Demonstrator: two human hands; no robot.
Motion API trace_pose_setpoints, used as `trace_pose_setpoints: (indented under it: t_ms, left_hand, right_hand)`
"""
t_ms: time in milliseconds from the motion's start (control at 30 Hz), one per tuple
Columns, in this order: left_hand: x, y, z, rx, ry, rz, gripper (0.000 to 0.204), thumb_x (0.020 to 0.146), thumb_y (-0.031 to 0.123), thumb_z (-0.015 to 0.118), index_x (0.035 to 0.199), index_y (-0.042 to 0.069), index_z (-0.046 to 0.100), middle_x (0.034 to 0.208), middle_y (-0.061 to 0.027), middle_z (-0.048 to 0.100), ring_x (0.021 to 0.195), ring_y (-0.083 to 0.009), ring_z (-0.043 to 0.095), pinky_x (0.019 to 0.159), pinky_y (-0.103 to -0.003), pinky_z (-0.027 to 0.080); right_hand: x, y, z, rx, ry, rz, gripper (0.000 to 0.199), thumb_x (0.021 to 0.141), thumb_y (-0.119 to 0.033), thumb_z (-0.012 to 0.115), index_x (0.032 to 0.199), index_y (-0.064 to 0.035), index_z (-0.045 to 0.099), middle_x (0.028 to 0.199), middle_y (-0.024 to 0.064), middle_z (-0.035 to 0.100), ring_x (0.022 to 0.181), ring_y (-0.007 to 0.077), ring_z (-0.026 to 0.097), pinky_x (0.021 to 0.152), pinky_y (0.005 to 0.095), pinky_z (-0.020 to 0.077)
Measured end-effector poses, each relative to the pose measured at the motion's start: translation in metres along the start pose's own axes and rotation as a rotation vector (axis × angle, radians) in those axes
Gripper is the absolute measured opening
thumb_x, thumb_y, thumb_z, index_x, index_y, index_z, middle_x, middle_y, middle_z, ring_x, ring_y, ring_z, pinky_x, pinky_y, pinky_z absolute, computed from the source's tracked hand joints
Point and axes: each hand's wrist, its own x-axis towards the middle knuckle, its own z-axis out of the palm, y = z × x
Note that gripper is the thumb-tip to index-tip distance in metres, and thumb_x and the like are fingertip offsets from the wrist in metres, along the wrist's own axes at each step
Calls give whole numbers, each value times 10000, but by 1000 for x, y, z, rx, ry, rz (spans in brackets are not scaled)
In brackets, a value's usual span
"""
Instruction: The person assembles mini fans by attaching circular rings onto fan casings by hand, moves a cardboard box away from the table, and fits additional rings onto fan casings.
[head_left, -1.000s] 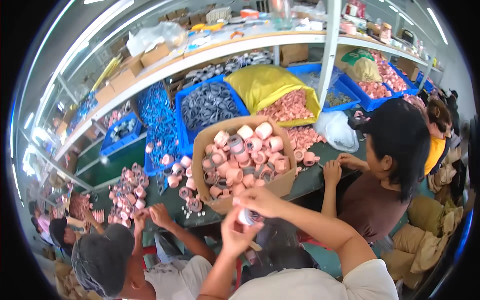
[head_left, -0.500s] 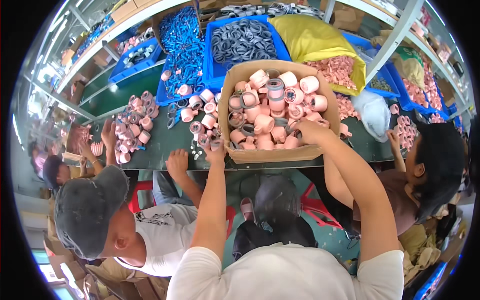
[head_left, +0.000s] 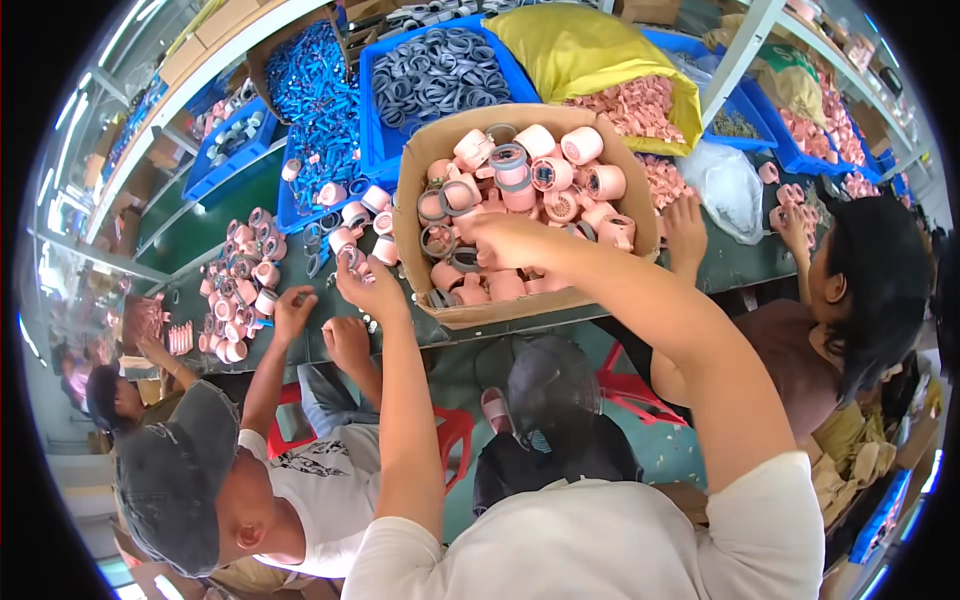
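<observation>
A brown cardboard box stands on the table before me, heaped with pink round plastic housings, several bearing grey rings. My right hand reaches into its left part. The fingers are bent closed against the housings, and what they grip is hidden. Left of the box, my left hand is raised with thumb and fingers apart. It is close to a loose pink housing on the table, and I see nothing held in it. More loose housings lie beside the box.
Behind the box are a blue tray of grey rings, a blue heap of small parts and a yellow sack of pink pieces. A co-worker in a cap sits left, another person right. Pink housings pile up left.
My right hand has moved left inside the box. My left hand has shifted left, away from the ringed housing it was at. The view has turned slightly, and the left co-worker's hand has come closer.
</observation>
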Motion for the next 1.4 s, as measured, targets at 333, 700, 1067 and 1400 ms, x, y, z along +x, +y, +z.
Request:
trace_pose_setpoints:
  t_ms: [333,700,1067,1400]
  left_hand:
    - [29,69,74,228,-917,342,331,746,38,571,1076,27,589,1042,-216,600,1012,-340,576,844,-384,457]
    - [34,31,103,809,-1085,559,249,689,205,654,910,89,638,905,-186,633,807,-351,611,702,-445,481]
    - [19,80,114,582,-1108,471,403,641,212,705,1022,98,636,975,-181,629,862,-337,611,763,-391,487]
    - [-63,164,45,-218,-1177,-339,556,887,519,458,1164,39,494,869,-175,627,866,-302,607,808,-403,478]
  right_hand:
    - [46,6,76,-519,-413,72,542,696,-324,689,1155,-82,530,995,76,615,1025,261,561,833,424,428]
    - [-16,-4,-6,-116,-553,-14,208,659,-132,626,851,-57,602,749,87,586,716,246,552,607,377,426]
    - [-95,11,-59,677,316,387,195,763,35,551,930,-31,626,821,69,632,751,137,596,666,279,487]
    - [-103,-61,-103,1223,729,335,223,857,22,480,1039,-23,599,974,61,593,941,130,550,820,251,456]
